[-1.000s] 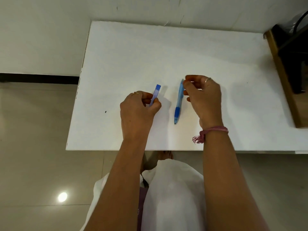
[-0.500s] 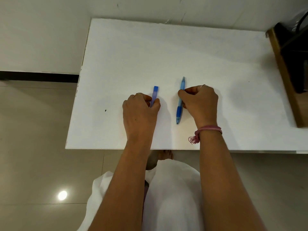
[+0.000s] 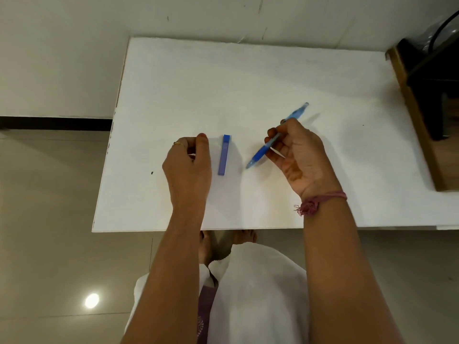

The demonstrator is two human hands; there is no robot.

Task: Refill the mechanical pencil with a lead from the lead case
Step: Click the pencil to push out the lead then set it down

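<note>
**Pencil lifted in the right hand, lead case lying free on the surface**

The white surface (image 3: 248, 83) fills the middle of the head view, its near edge running across just above the person's white-clothed lap. To its right stands a wooden-framed piece of furniture (image 3: 417, 115) with dark contents; what it holds is too dim to tell. Pale floor tiles lie to the left and below.

Both forearms reach in from the bottom of the frame. The right hand (image 3: 301, 157) is turned palm-up and slightly raised, a pink thread bracelet (image 3: 320, 201) around its wrist. Its grip is closed around the blue mechanical pencil (image 3: 278, 136), thumb and fingers pinching the barrel near the middle. The pencil is tilted, its tip end pointing down and left toward the lead case, its cap end pointing up and right past the knuckles. A shadow falls on the surface beneath it, so it looks held clear of the surface.

The left hand (image 3: 190, 165) sits back-up, fingers curled loosely inward, with a ring on one finger. Whether its grip has anything in it cannot be told; nothing shows between the fingers.

The blue lead case (image 3: 224, 155) lies flat on the surface between the two hands, just beside the left thumb but not touching it, its long axis running away from the person.
</note>
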